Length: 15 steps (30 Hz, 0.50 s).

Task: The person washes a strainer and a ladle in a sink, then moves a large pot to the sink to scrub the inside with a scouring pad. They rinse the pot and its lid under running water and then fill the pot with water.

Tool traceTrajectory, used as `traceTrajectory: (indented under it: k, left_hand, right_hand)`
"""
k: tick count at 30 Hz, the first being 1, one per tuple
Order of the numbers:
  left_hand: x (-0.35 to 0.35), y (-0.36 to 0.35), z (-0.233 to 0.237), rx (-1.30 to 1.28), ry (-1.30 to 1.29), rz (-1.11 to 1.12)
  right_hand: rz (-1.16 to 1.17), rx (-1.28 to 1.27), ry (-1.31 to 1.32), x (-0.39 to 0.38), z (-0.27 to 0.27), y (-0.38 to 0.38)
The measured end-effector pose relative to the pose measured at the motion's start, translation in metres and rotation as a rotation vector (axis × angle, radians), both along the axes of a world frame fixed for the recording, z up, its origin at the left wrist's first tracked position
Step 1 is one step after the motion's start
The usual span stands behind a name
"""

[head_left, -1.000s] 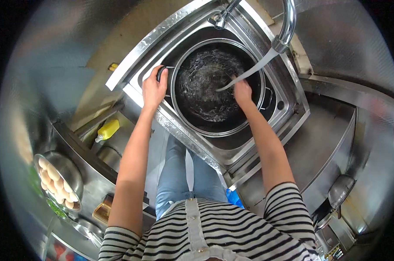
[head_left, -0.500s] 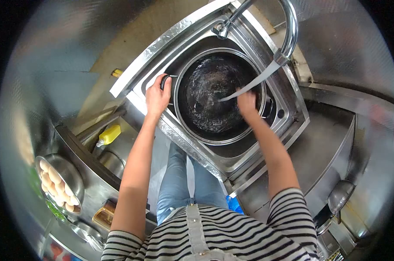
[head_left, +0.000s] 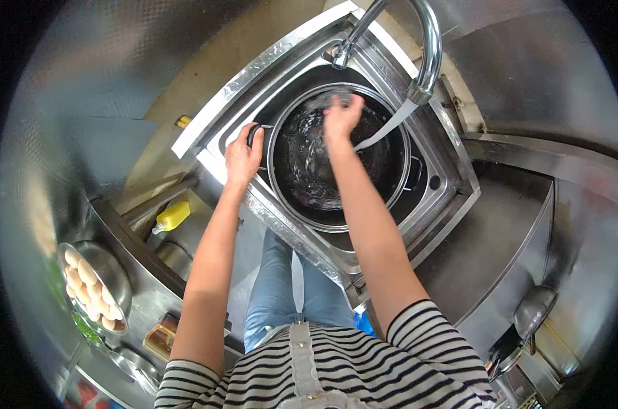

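Note:
A large round pot [head_left: 302,184] with dark water swirling inside sits in the metal sink [head_left: 431,204]. My left hand [head_left: 242,155] is closed around the pot's black side handle [head_left: 254,134]. Over the far inner side of the pot is my right hand [head_left: 343,119], its fingers curled and blurred by motion. A greyish smear shows at its fingertips, too blurred to name. From the curved faucet [head_left: 429,61] a stream of water [head_left: 390,125] falls into the pot, just right of my right wrist. The pot's other handle [head_left: 416,172] is free.
At the left, a steel bowl [head_left: 114,269] of pale, egg-like rounded items stands on a metal counter. A yellow bottle [head_left: 173,216] lies near the sink's left. On the right are a steel counter [head_left: 486,238] and a ladle-like steel vessel [head_left: 535,310].
My right hand has moved from the pot's right side across to its far middle, passing to the left of the water stream. My left hand stays on the handle.

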<state>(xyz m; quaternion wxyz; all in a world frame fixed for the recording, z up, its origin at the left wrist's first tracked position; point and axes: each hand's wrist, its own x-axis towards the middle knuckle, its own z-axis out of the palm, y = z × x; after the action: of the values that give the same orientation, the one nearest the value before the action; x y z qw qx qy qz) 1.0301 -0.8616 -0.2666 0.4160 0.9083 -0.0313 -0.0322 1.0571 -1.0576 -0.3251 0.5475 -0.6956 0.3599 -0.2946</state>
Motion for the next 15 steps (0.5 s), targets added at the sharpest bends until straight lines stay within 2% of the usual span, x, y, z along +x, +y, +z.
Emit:
traceTrajectory:
  k: [3, 4, 5, 7, 8, 9, 12, 13, 14, 15]
  left_hand:
    - [0.003, 0.003, 0.005, 0.080, 0.116, -0.015]
    - [0.002, 0.003, 0.000, 0.071, 0.054, -0.001]
    - [0.002, 0.003, 0.002, 0.076, 0.060, -0.001]
    - [0.001, 0.001, 0.004, 0.073, 0.071, -0.011]
    - [0.001, 0.001, 0.003, 0.063, 0.076, -0.006]
    - [0.001, 0.003, 0.002, 0.056, 0.082, 0.001]
    - [0.000, 0.002, 0.005, 0.070, 0.054, -0.009]
    - [-0.001, 0.001, 0.009, 0.040, 0.103, 0.006]
    - [-0.001, 0.002, -0.006, 0.010, -0.105, -0.007]
    - [-0.001, 0.003, -0.004, 0.033, -0.080, -0.010]
  right_hand:
    - [0.258, -0.335, 0.065, -0.018, 0.039, 0.042]
    - [0.339, -0.419, 0.069, -0.021, 0.054, 0.048]
    - [0.337, -0.421, 0.069, -0.021, 0.052, 0.044]
    - [0.483, -0.493, 0.099, -0.020, 0.051, 0.023]
    - [0.379, -0.626, 0.059, -0.012, 0.049, 0.003]
    - [0.311, -0.552, 0.323, -0.009, 0.049, -0.020]
    - [0.102, -0.552, 0.412, -0.025, 0.060, -0.049]
    - [0.119, -0.547, 0.397, -0.027, 0.061, -0.042]
    - [0.189, -0.562, 0.435, -0.021, 0.057, -0.032]
    - [0.270, -0.075, 0.179, -0.015, 0.072, -0.009]
